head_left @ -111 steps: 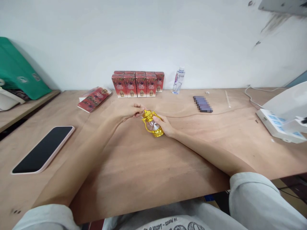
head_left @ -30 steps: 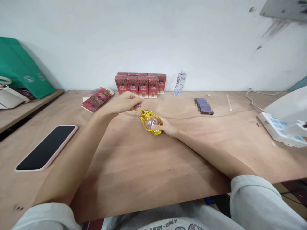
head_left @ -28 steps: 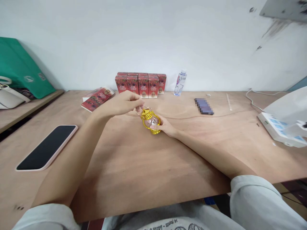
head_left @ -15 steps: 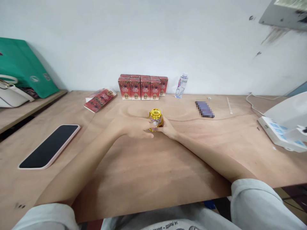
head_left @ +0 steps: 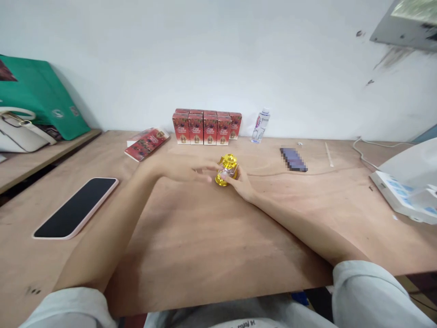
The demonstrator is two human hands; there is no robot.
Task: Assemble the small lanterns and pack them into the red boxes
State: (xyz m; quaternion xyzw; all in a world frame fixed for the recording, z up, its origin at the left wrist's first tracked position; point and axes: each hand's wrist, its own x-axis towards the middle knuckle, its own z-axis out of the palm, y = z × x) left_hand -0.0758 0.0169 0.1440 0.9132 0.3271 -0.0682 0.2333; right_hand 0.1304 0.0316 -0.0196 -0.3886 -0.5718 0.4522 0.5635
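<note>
A small gold lantern (head_left: 226,169) with a clear middle is in front of me, its top leaning slightly to the right. My right hand (head_left: 243,184) is closed around its right side, the thumb across the front. To the left, my left hand (head_left: 184,169) reaches over with fingers stretched out and apart. Those fingertips come close to the lantern's left side; whether one touches it I cannot tell.
Several red printed boxes (head_left: 203,129) stand in rows by the wall, left of a water bottle (head_left: 261,125). Flattened red packaging (head_left: 146,145) lies at the back left. A phone (head_left: 77,208) is at left, a pixelated dark item (head_left: 293,159) at right, near a white power strip (head_left: 406,196).
My left hand has drawn back leftward from the lantern, uncovering more of it. The lantern now leans to the right in my right hand. The whole view has shifted slightly.
</note>
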